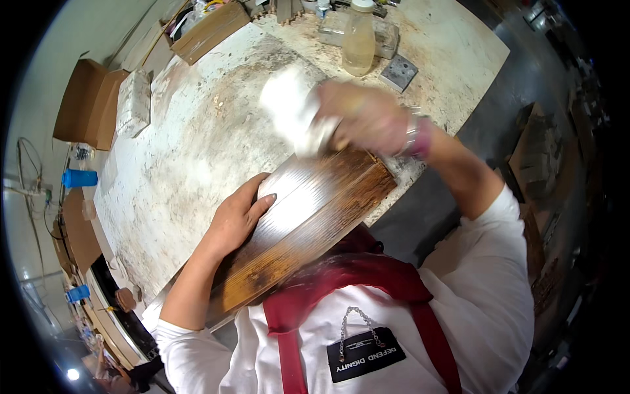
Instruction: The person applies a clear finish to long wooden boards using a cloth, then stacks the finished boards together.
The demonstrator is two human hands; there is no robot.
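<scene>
A long brown wooden board [308,217] with a glossy, dark-grained face lies at a slant across the near edge of the worktable, close to my red apron. My left hand [237,220] is on its far long edge, thumb on the face and the other fingers over the side. At the board's far right end, my right hand [361,118] grips a bunched white cloth [289,105]. Motion smears both hand and cloth, and whether the cloth touches the wood I cannot tell.
On the stained white worktable [190,151] stand a bottle of pale yellow liquid [359,43], a grey block [398,72] and a wrapped white block [134,103]. Cardboard boxes [213,33] line the far left side. A blue cup [80,178] is at the left edge.
</scene>
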